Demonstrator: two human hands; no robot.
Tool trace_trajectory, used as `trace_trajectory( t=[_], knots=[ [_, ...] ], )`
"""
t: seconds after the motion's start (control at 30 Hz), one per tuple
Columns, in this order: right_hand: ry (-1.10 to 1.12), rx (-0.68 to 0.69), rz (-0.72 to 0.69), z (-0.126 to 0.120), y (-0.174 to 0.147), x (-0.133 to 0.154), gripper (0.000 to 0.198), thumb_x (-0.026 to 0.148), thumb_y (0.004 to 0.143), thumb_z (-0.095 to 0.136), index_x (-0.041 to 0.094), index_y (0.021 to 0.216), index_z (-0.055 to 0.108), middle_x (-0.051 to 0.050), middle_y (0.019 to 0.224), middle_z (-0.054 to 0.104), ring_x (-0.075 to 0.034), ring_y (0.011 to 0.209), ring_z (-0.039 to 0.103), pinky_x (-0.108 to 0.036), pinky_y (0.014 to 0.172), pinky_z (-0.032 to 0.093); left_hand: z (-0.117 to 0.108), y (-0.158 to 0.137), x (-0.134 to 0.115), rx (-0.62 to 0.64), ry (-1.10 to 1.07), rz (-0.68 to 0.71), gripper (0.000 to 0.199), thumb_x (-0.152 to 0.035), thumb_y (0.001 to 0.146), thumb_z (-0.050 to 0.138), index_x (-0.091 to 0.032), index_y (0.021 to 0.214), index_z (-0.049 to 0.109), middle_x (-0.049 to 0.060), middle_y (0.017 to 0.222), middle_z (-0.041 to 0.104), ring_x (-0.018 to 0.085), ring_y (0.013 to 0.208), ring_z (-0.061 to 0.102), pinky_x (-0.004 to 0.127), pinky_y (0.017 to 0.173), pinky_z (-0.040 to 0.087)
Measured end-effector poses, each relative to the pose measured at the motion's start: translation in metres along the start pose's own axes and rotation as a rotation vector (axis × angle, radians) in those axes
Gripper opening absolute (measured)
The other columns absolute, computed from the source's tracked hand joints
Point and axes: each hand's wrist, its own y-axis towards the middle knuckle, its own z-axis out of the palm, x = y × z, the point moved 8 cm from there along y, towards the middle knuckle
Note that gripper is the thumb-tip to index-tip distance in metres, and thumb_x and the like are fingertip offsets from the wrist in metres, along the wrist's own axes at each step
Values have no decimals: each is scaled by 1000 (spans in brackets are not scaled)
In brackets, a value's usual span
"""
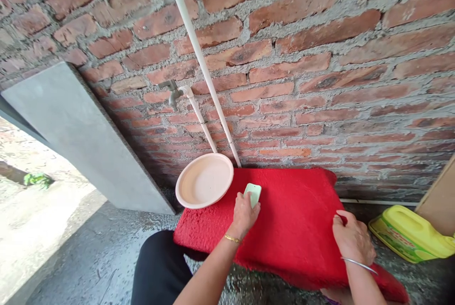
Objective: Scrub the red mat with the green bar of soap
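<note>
My left hand, with a gold bracelet at the wrist, is closed around a pale green, flat rectangular piece with rounded corners. The underside of this piece is hidden, so its kind does not show. It sits on a bright red, fuzzy cloth that is spread over a low surface. At the cloth's right edge, my right hand, with a silver bangle, has its fingers curled in against the fabric. A pale pink basin stands at the cloth's back left corner, left of my left hand.
A tap and white pipes run along the brick wall behind. On the left leans a grey slab. A yellow jug lies on the wet floor at right. My dark-trousered knee is at front left.
</note>
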Motion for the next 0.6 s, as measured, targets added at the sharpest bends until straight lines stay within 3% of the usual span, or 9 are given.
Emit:
trace_trajectory(
  t=[0.07,0.17,0.23,0.3,0.5,0.6],
  knots=[
    [0,-5,-9,-1,0,0,56,50,94,26,26,133,57,-19,126,57,-37,105,64,-52,85,52,20,-22,-21,87,-36,73,51,-34,85,62,-19,133,55,14,125,52,27,113,55,39,102,45],
    [4,-7,-18,0,1,0,57,52,94,24,26,133,57,-20,127,57,-38,105,63,-52,84,51,50,-68,-63,264,-141,303,58,-43,79,68,-27,133,57,11,127,52,28,112,56,38,99,49],
    [1,-12,-18,0,2,-1,57,53,93,25,27,133,58,-20,127,57,-38,103,64,-52,82,51,58,-89,-72,349,-191,389,57,-49,78,67,-30,131,59,9,125,52,26,106,58,37,95,51],
    [-8,-17,-19,0,3,-1,57,53,93,25,27,132,58,-20,127,58,-38,102,64,-52,80,51,47,-89,-54,307,-212,357,54,-48,80,66,-32,131,59,8,126,52,24,103,59,35,94,52],
    [-25,23,-1,0,1,0,61,55,93,21,28,136,54,-18,130,56,-38,107,64,-50,84,51,-23,-41,69,-204,-105,97,42,-31,84,57,-20,125,59,8,103,57,23,94,59,40,90,52],
    [-24,40,-6,2,3,-1,64,57,92,19,27,138,53,-19,131,54,-39,109,63,-50,85,51,-17,-45,86,-253,-60,64,41,-29,83,58,-19,123,59,8,102,56,24,93,58,42,88,53]
  ],
)
